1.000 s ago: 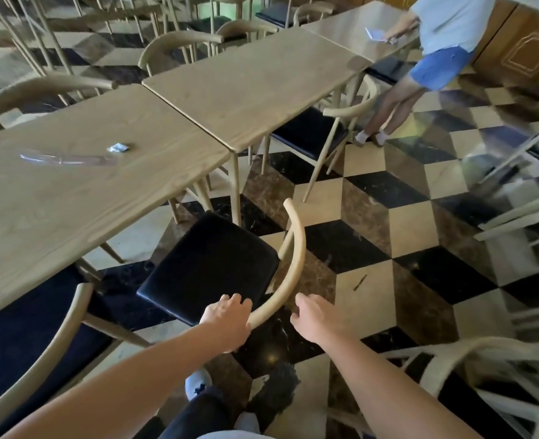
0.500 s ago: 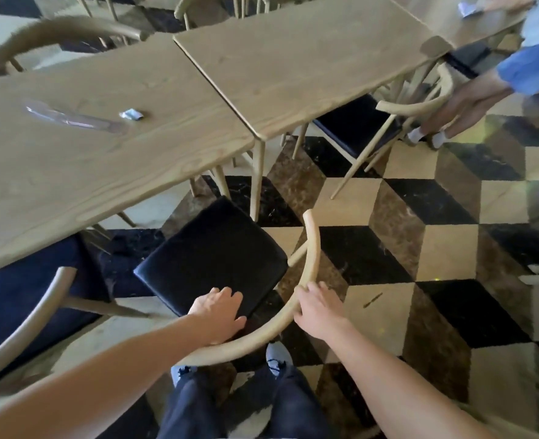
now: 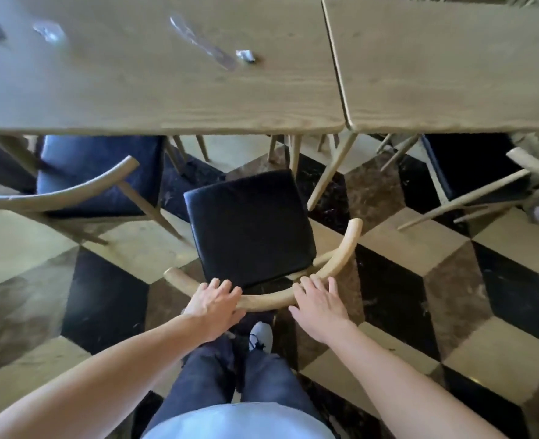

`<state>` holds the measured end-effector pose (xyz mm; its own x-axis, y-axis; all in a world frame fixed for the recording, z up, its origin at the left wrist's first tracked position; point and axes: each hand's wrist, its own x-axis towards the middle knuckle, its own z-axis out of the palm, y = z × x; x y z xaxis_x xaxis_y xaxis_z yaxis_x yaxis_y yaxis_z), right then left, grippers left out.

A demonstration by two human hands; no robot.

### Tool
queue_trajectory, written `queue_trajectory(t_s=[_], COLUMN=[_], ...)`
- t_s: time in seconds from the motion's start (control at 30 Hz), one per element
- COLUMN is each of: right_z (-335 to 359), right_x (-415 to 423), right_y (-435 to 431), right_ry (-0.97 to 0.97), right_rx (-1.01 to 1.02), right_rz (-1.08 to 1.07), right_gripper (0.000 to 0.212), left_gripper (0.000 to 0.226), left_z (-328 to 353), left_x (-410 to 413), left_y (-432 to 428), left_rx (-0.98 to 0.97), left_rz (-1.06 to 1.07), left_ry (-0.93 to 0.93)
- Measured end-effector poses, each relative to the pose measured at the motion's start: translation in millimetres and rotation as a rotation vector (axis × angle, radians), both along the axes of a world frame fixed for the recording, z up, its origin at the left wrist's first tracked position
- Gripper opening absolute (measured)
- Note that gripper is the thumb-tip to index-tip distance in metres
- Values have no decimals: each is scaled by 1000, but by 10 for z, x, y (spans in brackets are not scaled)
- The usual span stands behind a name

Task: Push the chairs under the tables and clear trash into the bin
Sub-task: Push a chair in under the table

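Note:
A wooden chair with a black seat pad stands in front of me, its seat just short of the table edge. Both my hands rest on its curved back rail: my left hand on the left part, my right hand on the right part, fingers laid over the rail. The long wooden table carries trash: a clear plastic wrapper, a small crumpled scrap and two crumpled bits at the far left.
A second table adjoins on the right. Another chair is tucked under the table at left, and one more chair at right. The floor is a black, tan and brown cube-pattern tile. My legs and one shoe show below.
I have turned to face the table squarely. The chair has swung round so its seat points at the table, and both hands have shifted along the back rail.

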<state>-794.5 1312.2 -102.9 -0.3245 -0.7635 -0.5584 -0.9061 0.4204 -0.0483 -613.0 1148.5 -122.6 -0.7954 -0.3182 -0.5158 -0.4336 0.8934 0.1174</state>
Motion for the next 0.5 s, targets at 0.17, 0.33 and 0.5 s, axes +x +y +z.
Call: queue_trajectory(t_s=[0.17, 0.33, 0.5], right_z=[-60, -194, -350], right_x=[-121, -218, -368], right_y=[-45, -45, 10], right_ry=[-15, -32, -35], right_rx=[55, 60, -28], right_rz=[73, 123, 175], right_gripper=[53, 54, 59], left_gripper=[48, 57, 64], left_z=[-189, -402, -592], left_x=[117, 160, 145], left_y=[28, 109, 97], left_rx=[-32, -126, -137], left_rz=[56, 42, 27], left_ry=[107, 172, 264])
